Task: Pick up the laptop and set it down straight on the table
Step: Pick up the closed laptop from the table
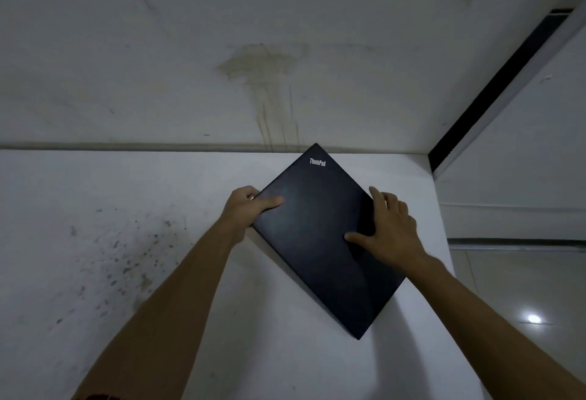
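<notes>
A closed black laptop (320, 234) lies turned diagonally on a white table (95, 209), one corner pointing at the wall (158, 50) behind and the "ThinkPad" logo (317, 162) visible near that corner. The left hand (247, 206) grips the laptop's left corner, thumb on the lid and fingers curled under the edge, a ring (251, 198) on one finger. The right hand (390, 231) rests over the right edge, thumb spread across the lid. Dark specks mark the table at left; a brownish stain (263, 76) runs down the wall. Glossy floor tiles (523, 304) show at right.
</notes>
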